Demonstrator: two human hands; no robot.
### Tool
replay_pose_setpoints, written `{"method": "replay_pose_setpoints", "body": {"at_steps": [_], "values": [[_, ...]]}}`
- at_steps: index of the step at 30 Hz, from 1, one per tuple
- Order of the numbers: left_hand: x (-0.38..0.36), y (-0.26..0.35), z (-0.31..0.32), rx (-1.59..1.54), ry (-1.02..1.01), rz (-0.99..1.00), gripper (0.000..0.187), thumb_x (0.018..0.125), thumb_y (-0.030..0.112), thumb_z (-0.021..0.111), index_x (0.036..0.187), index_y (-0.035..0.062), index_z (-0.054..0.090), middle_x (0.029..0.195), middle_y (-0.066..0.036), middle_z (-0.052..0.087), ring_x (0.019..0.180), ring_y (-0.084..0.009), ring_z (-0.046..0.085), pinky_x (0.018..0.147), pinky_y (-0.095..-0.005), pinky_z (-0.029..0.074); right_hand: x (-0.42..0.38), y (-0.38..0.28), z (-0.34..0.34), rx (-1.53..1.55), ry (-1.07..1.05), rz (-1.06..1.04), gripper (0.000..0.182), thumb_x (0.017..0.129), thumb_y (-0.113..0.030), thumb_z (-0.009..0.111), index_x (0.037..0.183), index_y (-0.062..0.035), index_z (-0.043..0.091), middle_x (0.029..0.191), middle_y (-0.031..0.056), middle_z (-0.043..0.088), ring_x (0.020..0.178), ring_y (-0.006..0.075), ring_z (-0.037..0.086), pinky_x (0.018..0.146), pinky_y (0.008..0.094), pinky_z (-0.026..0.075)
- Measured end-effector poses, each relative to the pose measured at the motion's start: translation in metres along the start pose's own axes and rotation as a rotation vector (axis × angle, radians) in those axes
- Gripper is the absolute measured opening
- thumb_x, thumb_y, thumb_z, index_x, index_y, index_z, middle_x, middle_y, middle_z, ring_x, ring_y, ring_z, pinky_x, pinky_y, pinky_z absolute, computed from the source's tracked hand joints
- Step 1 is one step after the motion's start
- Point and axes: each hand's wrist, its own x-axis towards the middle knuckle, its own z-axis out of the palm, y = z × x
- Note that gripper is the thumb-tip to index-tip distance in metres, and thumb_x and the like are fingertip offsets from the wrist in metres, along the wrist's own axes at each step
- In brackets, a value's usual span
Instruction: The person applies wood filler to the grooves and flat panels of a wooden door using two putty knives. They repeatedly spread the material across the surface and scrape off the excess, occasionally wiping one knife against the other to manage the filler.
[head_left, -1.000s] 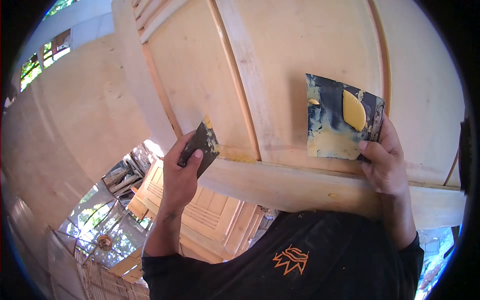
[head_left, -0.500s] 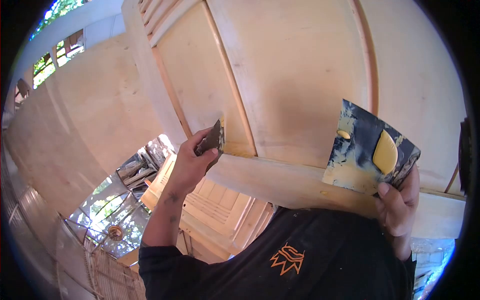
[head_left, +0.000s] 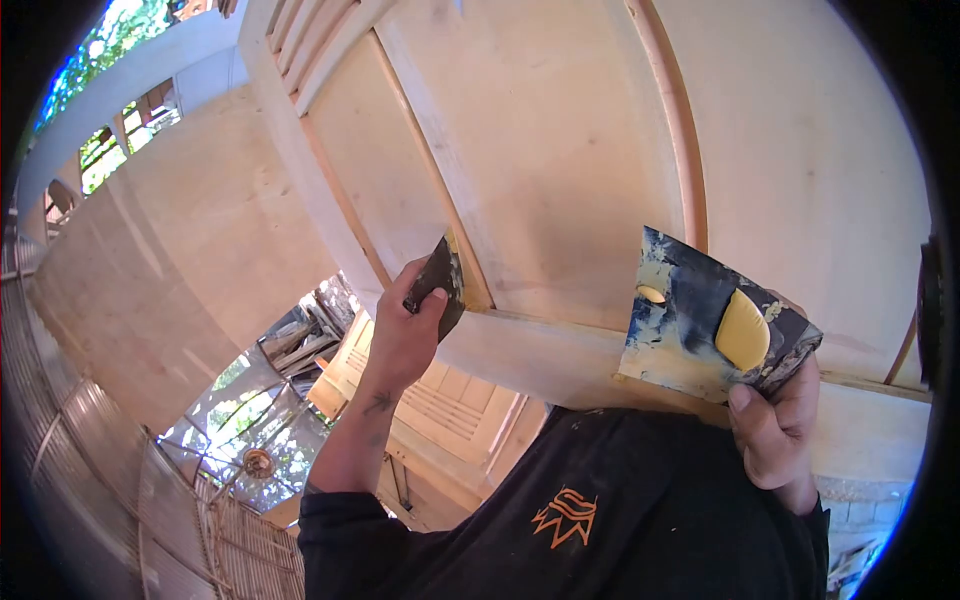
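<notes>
Head view, looking along a pale wooden door point(head_left: 560, 150) that fills most of the frame. The left hand point(head_left: 405, 335) is closed around a small dark scraper point(head_left: 440, 280): the thumb lies across its near face and the fingers curl behind it. The scraper's upper edge, which carries a trace of yellow filler, touches the door at the corner where an upright moulding meets the horizontal rail point(head_left: 540, 350).

The right hand point(head_left: 775, 430) grips the lower right corner of a dark, smeared square board point(head_left: 700, 320), thumb on the front face, fingers behind and out of sight. The board is held tilted, just in front of the rail and to the right of the scraper, well apart from it. On the board lie a thick lump of yellow filler point(head_left: 743, 330) near its right edge and a smaller yellow spot point(head_left: 651, 294) near its left edge; pale dried smears cover its lower part.

Below the hands shows a black shirt with an orange emblem point(head_left: 567, 515). More wooden panels point(head_left: 420, 410) lie beyond the left forearm.
</notes>
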Motion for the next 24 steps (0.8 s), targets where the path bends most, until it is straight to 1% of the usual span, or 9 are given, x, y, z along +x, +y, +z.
{"method": "replay_pose_setpoints", "body": {"at_steps": [5, 8, 11, 14, 17, 20, 23, 24], "values": [[-0.001, 0.002, 0.003, -0.016, -0.017, 0.013, 0.032, 0.086, 0.002, 0.051, 0.118, -0.0038, 0.049, 0.098, -0.006, 0.06, 0.085, -0.0091, 0.056, 0.075, -0.0222, 0.046, -0.003, -0.001, 0.001, 0.042, 0.034, 0.016, 0.058, 0.07, 0.003, 0.041, 0.127, 0.009, 0.028, 0.123, 0.0188, 0.043, 0.117, 0.0232, 0.042, 0.102, 0.035, 0.029], [-0.002, 0.005, 0.003, 0.047, -0.032, 0.032, 0.033, 0.086, 0.002, 0.051, 0.119, -0.0035, 0.049, 0.098, -0.005, 0.06, 0.085, -0.009, 0.055, 0.076, -0.0223, 0.046, -0.004, -0.002, 0.001, 0.046, 0.028, 0.006, 0.058, 0.07, 0.001, 0.042, 0.126, 0.009, 0.029, 0.123, 0.0189, 0.043, 0.117, 0.0234, 0.042, 0.102, 0.0353, 0.029], [-0.001, 0.002, 0.002, 0.026, -0.034, 0.01, 0.033, 0.086, 0.002, 0.051, 0.119, -0.0033, 0.048, 0.097, -0.005, 0.06, 0.085, -0.0088, 0.055, 0.076, -0.0225, 0.047, -0.006, 0.0, 0.0, 0.047, 0.034, -0.002, 0.058, 0.071, 0.0, 0.044, 0.126, 0.0089, 0.03, 0.123, 0.0191, 0.043, 0.116, 0.0233, 0.043, 0.101, 0.0353, 0.029], [-0.003, 0.009, 0.004, -0.047, -0.026, -0.028, 0.032, 0.087, 0.004, 0.048, 0.118, 0.0001, 0.049, 0.093, -0.005, 0.06, 0.086, -0.0099, 0.054, 0.078, -0.0239, 0.044, -0.004, 0.001, 0.006, 0.047, 0.046, 0.01, 0.058, 0.071, -0.001, 0.045, 0.126, 0.0088, 0.03, 0.123, 0.0191, 0.043, 0.115, 0.0232, 0.043, 0.101, 0.0352, 0.03], [-0.005, 0.011, 0.01, -0.008, -0.049, 0.014, 0.032, 0.087, 0.004, 0.048, 0.118, 0.0, 0.049, 0.095, -0.005, 0.06, 0.087, -0.0099, 0.054, 0.079, -0.0239, 0.044, -0.008, -0.003, 0.001, 0.059, 0.054, 0.01, 0.058, 0.07, 0.0, 0.044, 0.126, 0.0086, 0.03, 0.123, 0.0189, 0.044, 0.115, 0.0228, 0.043, 0.101, 0.035, 0.03], [-0.007, 0.014, 0.011, -0.068, -0.041, -0.01, 0.032, 0.087, 0.004, 0.049, 0.118, -0.0006, 0.049, 0.096, -0.006, 0.06, 0.088, -0.0099, 0.054, 0.08, -0.0239, 0.044, -0.009, -0.002, 0.0, 0.09, 0.027, -0.042, 0.058, 0.07, 0.001, 0.043, 0.127, 0.0086, 0.029, 0.123, 0.0186, 0.044, 0.116, 0.0226, 0.043, 0.101, 0.035, 0.03], [-0.007, 0.01, 0.011, -0.026, -0.017, 0.0, 0.032, 0.086, 0.003, 0.05, 0.118, -0.001, 0.049, 0.096, -0.005, 0.06, 0.088, -0.01, 0.054, 0.08, -0.0238, 0.043, -0.007, 0.001, -0.002, 0.082, -0.019, -0.108, 0.059, 0.07, 0.002, 0.042, 0.127, 0.0089, 0.029, 0.123, 0.0185, 0.044, 0.116, 0.0228, 0.043, 0.102, 0.035, 0.029], [-0.008, 0.01, 0.011, -0.061, -0.013, 0.002, 0.033, 0.086, 0.002, 0.051, 0.119, -0.0015, 0.049, 0.097, -0.005, 0.06, 0.087, -0.0102, 0.055, 0.079, -0.0237, 0.044, -0.007, 0.001, -0.004, 0.072, -0.027, -0.121, 0.059, 0.07, 0.002, 0.041, 0.127, 0.0092, 0.029, 0.123, 0.0185, 0.044, 0.117, 0.023, 0.043, 0.102, 0.035, 0.029]]}}
